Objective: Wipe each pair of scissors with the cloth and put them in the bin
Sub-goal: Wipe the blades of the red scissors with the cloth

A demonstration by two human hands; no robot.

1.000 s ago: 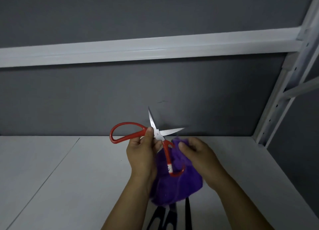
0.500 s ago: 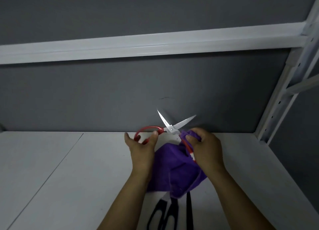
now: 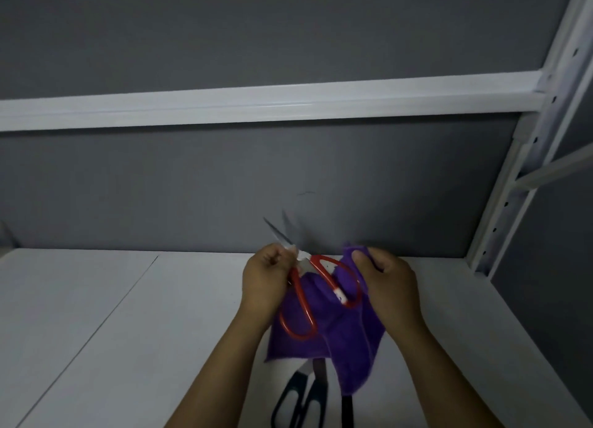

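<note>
Above the white desk (image 3: 128, 331), near its middle, the left hand (image 3: 264, 281) is gripping the red-handled scissors (image 3: 327, 277), its fingers curling around the metal just by the pivot. The blades (image 3: 277, 232) are pointing up and to the left, slightly parted and blurred. The two red handle loops are hanging downward, spread apart, and are lying against the purple cloth (image 3: 346, 337). The right hand (image 3: 390, 280) is pinching the cloth's upper edge between thumb and curled fingers, just beside the right-hand loop. The cloth is draping down between the two forearms and hiding part of the desk; whether it is touching the desk cannot be told. Beneath the cloth's lower edge, a pair of black-handled scissors (image 3: 300, 402) is lying flat on the desk, handles toward the viewer and blade ends passing under the cloth. Just to their right a narrow dark strip (image 3: 348, 411) is showing below the cloth; what it is cannot be told. Behind the desk a grey wall (image 3: 224, 187) is rising, crossed by a white rail (image 3: 256, 106) that is meeting a perforated white upright (image 3: 529, 151) at the right.
</note>
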